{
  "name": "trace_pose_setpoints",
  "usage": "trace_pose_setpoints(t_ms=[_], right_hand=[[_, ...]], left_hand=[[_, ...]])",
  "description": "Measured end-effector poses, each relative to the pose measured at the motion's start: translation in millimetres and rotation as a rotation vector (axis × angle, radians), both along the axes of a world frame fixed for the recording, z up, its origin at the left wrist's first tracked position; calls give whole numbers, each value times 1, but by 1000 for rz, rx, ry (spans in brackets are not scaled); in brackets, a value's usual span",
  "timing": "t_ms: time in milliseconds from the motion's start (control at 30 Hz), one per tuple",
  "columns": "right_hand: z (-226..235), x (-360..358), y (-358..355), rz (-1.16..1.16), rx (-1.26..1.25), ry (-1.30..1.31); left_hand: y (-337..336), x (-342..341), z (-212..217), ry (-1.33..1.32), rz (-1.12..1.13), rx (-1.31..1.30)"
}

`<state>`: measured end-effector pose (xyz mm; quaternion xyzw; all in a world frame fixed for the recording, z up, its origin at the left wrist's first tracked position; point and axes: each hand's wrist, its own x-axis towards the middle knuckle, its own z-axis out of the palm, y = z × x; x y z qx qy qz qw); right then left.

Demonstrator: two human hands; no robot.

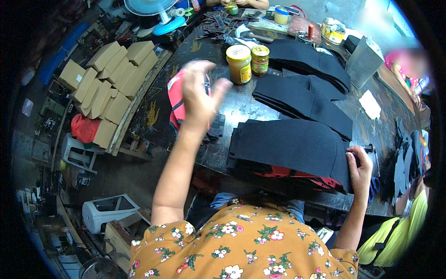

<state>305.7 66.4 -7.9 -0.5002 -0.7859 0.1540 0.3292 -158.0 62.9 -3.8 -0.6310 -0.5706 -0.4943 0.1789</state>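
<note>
My left hand, blurred by motion, is raised over a small pile of red and black cut pieces, its thumb spread away from the fingers. It seems to hold nothing. My right hand grips the right end of a black fabric piece with thumb and curled fingers. That piece lies on top of the nearest stack, at the table's front edge; red and black material shows beneath its front side. Two more stacks of black pieces, a middle one and a far one, lie behind it.
Jars with yellow lids stand behind the stacks, near a metal box. Dark scraps lie at the back. Cardboard boxes and a blue fan are to the left. Other people sit across and at the right.
</note>
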Motion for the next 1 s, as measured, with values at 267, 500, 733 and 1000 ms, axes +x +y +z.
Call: trace_pose_setpoints(t_ms=[267, 500, 733, 1000], right_hand=[[15, -2, -9, 15, 17, 106], [24, -5, -11, 22, 84, 186], [78, -34, -3, 213, 242, 364], [147, -101, -15, 450, 319, 627]], left_hand=[[-1, -138, -23, -312, 585, -696], [10, -131, -21, -724, 8, -209], [-28, -30, 119, -825, -434, 316], [-24, 176, 142, -314, -798, 598]])
